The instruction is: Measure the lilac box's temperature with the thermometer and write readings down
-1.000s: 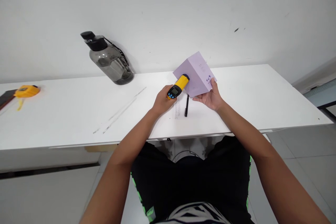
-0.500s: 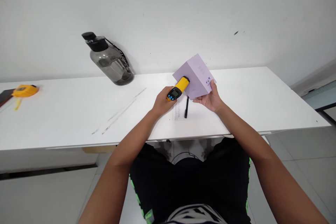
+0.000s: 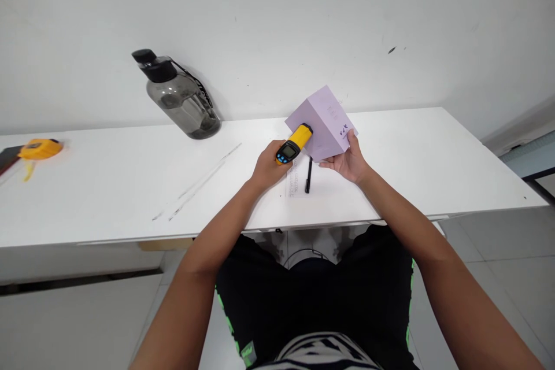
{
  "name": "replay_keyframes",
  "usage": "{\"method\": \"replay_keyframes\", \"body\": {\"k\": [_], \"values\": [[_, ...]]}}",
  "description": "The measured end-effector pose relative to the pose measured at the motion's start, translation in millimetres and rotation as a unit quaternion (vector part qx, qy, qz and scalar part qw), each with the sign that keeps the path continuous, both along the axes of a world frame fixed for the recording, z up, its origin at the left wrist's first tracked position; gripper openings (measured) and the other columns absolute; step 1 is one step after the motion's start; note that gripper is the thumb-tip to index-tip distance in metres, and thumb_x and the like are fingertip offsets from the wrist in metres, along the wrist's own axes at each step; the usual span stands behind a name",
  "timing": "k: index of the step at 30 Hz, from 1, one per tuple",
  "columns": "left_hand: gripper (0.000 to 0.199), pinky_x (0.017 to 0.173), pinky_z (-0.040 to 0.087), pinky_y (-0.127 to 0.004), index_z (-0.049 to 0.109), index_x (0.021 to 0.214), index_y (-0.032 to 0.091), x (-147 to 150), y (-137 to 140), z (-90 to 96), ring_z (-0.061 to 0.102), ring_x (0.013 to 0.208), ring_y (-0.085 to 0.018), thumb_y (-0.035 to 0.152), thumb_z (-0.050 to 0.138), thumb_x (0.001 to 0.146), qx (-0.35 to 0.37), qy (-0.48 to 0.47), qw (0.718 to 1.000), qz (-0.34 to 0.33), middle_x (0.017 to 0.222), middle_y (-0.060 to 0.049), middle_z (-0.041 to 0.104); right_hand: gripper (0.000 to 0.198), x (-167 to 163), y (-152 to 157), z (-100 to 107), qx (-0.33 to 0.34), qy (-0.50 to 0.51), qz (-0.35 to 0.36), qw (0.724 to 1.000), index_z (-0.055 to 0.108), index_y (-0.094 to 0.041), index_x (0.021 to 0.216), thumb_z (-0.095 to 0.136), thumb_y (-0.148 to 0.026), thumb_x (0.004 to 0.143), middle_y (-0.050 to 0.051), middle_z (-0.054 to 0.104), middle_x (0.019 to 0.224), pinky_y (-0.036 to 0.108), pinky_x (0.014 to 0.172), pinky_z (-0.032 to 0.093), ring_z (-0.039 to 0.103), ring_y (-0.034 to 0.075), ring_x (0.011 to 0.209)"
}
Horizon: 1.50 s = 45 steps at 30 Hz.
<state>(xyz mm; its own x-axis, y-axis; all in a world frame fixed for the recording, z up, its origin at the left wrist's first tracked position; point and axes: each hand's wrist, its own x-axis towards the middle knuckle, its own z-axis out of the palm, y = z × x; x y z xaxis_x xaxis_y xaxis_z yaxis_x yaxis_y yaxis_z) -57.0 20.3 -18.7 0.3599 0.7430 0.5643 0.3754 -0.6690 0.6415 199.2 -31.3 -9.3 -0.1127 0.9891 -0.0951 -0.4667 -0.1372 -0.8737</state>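
My left hand point(image 3: 269, 166) is closed round the handle of a yellow and black infrared thermometer point(image 3: 299, 137), whose small screen and blue buttons face up. The thermometer's front end points at the near side of a light purple box point(image 3: 332, 118); whether it touches cannot be made out. With the thumb on one face and fingers beneath, my right hand point(image 3: 351, 162) holds that box tilted above the table. Below the box, a black pen point(image 3: 308, 176) lies on a sheet of paper with handwriting point(image 3: 293, 185), partly covered by my left hand and the box.
On the white table point(image 3: 113, 185), a grey see-through water bottle point(image 3: 184, 104) with a black cap stands by the wall. A yellow tape measure point(image 3: 41, 149) lies at the far left beside a dark flat object point(image 3: 9, 157). Dark streaks mark the tabletop left of my hands.
Almost nothing differs. Both hands keep their hold on the thermometer and the box, and the whole view has shifted very slightly.
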Motion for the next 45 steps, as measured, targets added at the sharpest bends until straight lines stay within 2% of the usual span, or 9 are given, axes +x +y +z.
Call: {"method": "replay_keyframes", "body": {"k": [7, 12, 26, 45], "values": [[0.043, 0.086, 0.057, -0.035, 0.064, 0.113, 0.022, 1, 0, 3.7, 0.068, 0.098, -0.021, 0.008, 0.065, 0.072, -0.006, 0.009, 1.0, -0.015, 0.111, -0.005, 0.071, 0.075, 0, 0, 1, -0.008, 0.006, 0.0, 1.0, 0.057, -0.026, 0.135, 0.041, -0.085, 0.09, 0.01, 0.073, 0.118, 0.035, 0.071, 0.07, 0.075, 0.023, 0.093], [0.035, 0.082, 0.056, -0.033, 0.065, 0.106, 0.022, 0, -1, 6.8, 0.068, 0.091, -0.02, 0.01, 0.066, 0.073, -0.023, 0.018, 1.0, -0.008, 0.105, -0.004, 0.072, 0.073, 0, 1, 1, -0.013, 0.012, 0.002, 1.0, 0.057, -0.025, 0.134, 0.043, -0.083, 0.091, 0.01, 0.074, 0.115, 0.033, 0.069, 0.07, 0.076, 0.022, 0.091], [0.033, 0.072, 0.054, -0.033, 0.067, 0.103, 0.023, 0, -5, 10.3, 0.067, 0.082, -0.02, 0.013, 0.067, 0.072, -0.041, 0.032, 0.998, 0.018, 0.095, -0.001, 0.071, 0.074, 0, 2, 1, 0.002, -0.01, 0.007, 1.0, 0.056, -0.028, 0.135, 0.042, -0.085, 0.089, 0.009, 0.074, 0.116, 0.036, 0.07, 0.07, 0.075, 0.024, 0.095], [0.038, 0.077, 0.055, -0.034, 0.066, 0.107, 0.023, -1, -5, 12.8, 0.067, 0.087, -0.021, 0.011, 0.065, 0.07, -0.039, 0.053, 0.998, 0.02, 0.101, -0.002, 0.072, 0.075, -1, 0, 2, -0.001, -0.023, -0.003, 1.0, 0.056, -0.027, 0.134, 0.042, -0.085, 0.089, 0.01, 0.074, 0.118, 0.036, 0.07, 0.07, 0.075, 0.025, 0.096]]}}
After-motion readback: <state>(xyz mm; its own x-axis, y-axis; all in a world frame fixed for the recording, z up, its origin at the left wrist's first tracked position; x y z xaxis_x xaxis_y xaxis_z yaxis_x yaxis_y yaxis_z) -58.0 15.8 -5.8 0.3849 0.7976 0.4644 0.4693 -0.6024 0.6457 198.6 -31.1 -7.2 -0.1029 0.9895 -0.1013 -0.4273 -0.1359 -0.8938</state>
